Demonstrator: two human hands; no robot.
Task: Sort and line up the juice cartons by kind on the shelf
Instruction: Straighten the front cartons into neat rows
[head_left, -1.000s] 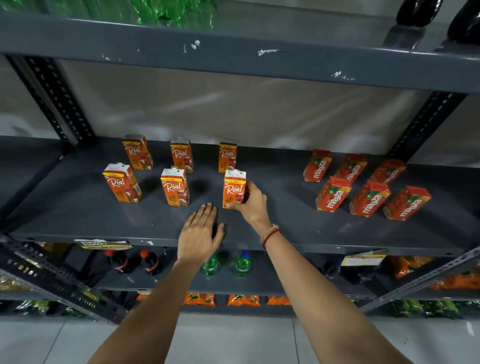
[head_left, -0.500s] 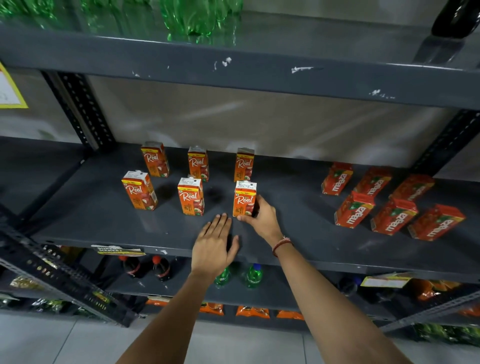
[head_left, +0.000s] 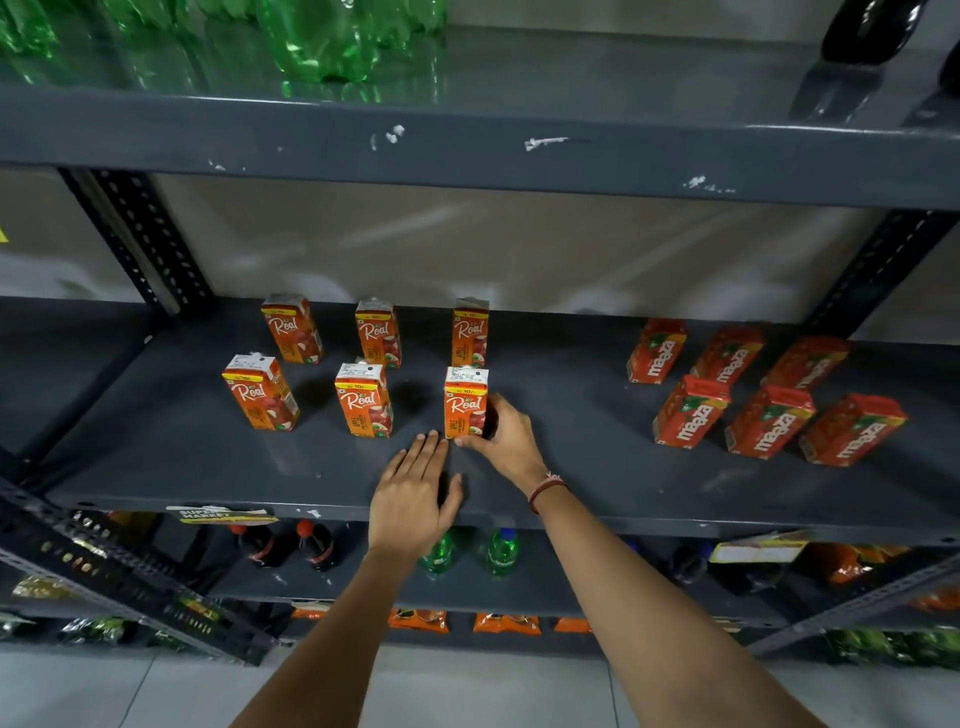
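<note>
Several orange Real cartons stand in two rows on the left half of the grey shelf (head_left: 571, 467). The front-right Real carton (head_left: 464, 410) has my right hand (head_left: 506, 441) around its right side and base, thumb at its lower front corner. My left hand (head_left: 413, 493) lies flat on the shelf near the front edge, fingers spread, just below and left of that carton, holding nothing. Other Real cartons include the front middle one (head_left: 363, 400) and the front left one (head_left: 260, 392). Several red Maaza cartons (head_left: 769, 421) stand in two rows on the right half.
A grey shelf above (head_left: 467, 150) carries green bottles (head_left: 332, 36). Perforated uprights (head_left: 150, 244) frame the back corners. The shelf below holds dark cola bottles (head_left: 311, 543), green bottles (head_left: 501, 551) and orange packets (head_left: 418, 621). A price label (head_left: 221, 514) sticks to the shelf's front edge.
The view has shifted slightly, so the shelf sits a little lower and further right in frame. My right hand stays on the front-right Real carton. My left hand remains flat on the shelf.
</note>
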